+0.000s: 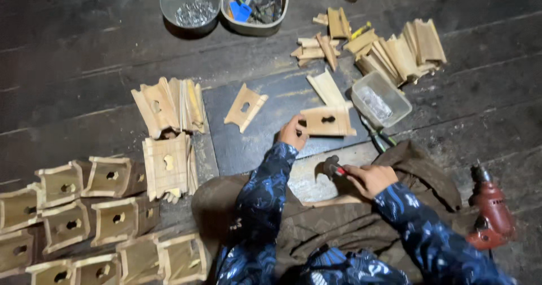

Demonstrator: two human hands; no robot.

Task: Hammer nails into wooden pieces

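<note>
**Wooden panel held on the dark board, hammer in hand**

Wooden panel (328, 121) with keyhole slot, lying near the right edge of the dark board (265, 132) on the plank floor (84, 48). Gripped at its left end by the left hand (292, 132), fingers curled over the edge. Held close to the board's near edge: a hammer (330, 166), right hand (370, 179) wrapped tight round its handle. Seemingly the nailing step (panel steadied, hammer low); next move would call for a nail set upright and a firm hold. At the board's right corner, a clear tub (381, 99). Beyond the left edge, finished boxes (90, 206); far right, a red drill (491, 211).
</note>
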